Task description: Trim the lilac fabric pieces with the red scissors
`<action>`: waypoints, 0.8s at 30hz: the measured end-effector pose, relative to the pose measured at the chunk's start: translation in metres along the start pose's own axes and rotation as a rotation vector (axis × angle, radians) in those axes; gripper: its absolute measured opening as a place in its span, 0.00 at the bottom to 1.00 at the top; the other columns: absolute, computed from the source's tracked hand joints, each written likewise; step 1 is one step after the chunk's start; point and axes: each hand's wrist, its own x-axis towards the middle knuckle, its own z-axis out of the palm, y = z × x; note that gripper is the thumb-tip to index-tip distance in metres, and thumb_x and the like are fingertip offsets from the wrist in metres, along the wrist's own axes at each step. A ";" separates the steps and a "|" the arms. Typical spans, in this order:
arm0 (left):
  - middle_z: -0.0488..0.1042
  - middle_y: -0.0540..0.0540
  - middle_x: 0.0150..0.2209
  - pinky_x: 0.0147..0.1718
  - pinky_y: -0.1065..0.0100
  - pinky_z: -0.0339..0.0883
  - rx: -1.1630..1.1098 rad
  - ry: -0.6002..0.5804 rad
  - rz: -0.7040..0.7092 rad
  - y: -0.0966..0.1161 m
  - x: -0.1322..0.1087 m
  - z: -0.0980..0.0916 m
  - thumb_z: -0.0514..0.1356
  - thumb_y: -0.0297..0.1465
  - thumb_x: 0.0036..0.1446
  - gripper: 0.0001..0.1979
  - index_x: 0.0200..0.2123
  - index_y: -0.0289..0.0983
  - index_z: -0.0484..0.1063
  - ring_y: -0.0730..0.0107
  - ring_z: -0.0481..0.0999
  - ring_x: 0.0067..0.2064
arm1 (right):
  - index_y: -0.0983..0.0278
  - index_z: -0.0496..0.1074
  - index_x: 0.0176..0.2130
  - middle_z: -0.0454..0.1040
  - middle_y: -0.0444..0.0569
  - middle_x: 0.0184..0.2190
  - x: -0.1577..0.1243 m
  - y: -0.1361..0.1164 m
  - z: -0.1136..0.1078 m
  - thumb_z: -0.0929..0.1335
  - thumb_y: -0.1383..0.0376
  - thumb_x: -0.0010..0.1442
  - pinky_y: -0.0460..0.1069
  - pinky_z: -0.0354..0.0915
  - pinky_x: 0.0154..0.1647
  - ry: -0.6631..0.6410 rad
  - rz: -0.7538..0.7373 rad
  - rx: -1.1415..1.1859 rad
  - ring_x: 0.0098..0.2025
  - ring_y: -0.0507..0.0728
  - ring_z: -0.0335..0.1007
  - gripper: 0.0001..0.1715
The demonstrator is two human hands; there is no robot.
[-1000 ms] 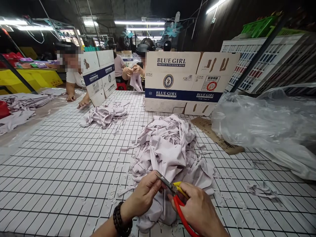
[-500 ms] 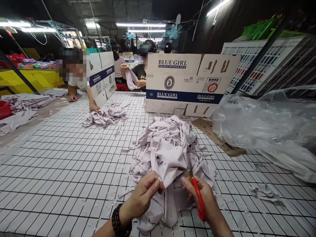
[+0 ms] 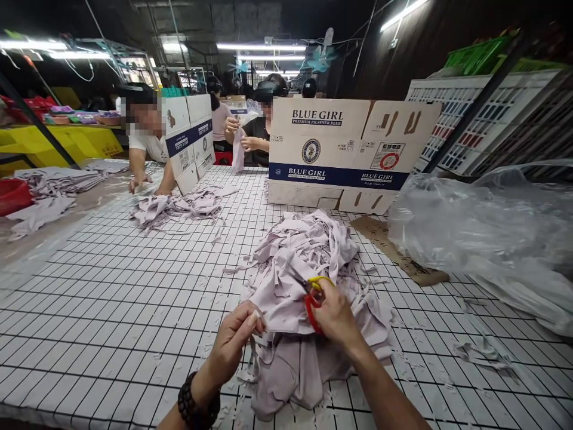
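A heap of pale lilac fabric pieces lies in front of me, with loose narrow strips along its sides. My left hand, with a dark beaded bracelet on the wrist, is closed in a pinch on a corner of a fabric piece at the near left of the heap. Scissors with a red and a yellow handle loop are gripped in my right hand. Their blades point up and left over the fabric. More fabric hangs toward me below both hands.
The grid-patterned table carries small scattered scraps. Behind the heap stands a white beer carton, with brown cardboard and clear plastic bags to the right. Across the table, a co-worker's hand rests near another fabric pile.
My right hand has raised the scissors and swung them left over the fabric. My left hand has moved left with the pinched corner. The co-worker's fabric pile has shifted left.
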 end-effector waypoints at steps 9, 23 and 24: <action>0.62 0.50 0.25 0.29 0.69 0.58 -0.120 0.260 -0.040 -0.017 0.031 -0.036 0.55 0.36 0.60 0.16 0.21 0.38 0.65 0.69 0.62 0.29 | 0.60 0.63 0.24 0.67 0.37 0.18 0.064 -0.006 -0.036 0.77 0.57 0.37 0.46 0.63 0.20 0.218 0.012 0.432 0.18 0.51 0.66 0.21; 0.64 0.47 0.22 0.25 0.67 0.59 -0.213 0.082 -0.117 0.029 0.019 -0.030 0.57 0.37 0.55 0.17 0.16 0.38 0.62 0.69 0.62 0.25 | 0.60 0.66 0.25 0.67 0.38 0.24 0.056 -0.036 -0.047 0.75 0.66 0.36 0.46 0.66 0.27 0.112 -0.006 0.703 0.24 0.49 0.66 0.16; 0.65 0.47 0.22 0.26 0.67 0.59 -0.198 -0.053 -0.151 0.033 0.011 -0.021 0.57 0.37 0.56 0.17 0.18 0.37 0.65 0.69 0.62 0.25 | 0.60 0.66 0.25 0.67 0.38 0.25 0.050 -0.036 -0.054 0.75 0.66 0.36 0.45 0.65 0.27 0.107 -0.005 0.704 0.25 0.49 0.65 0.16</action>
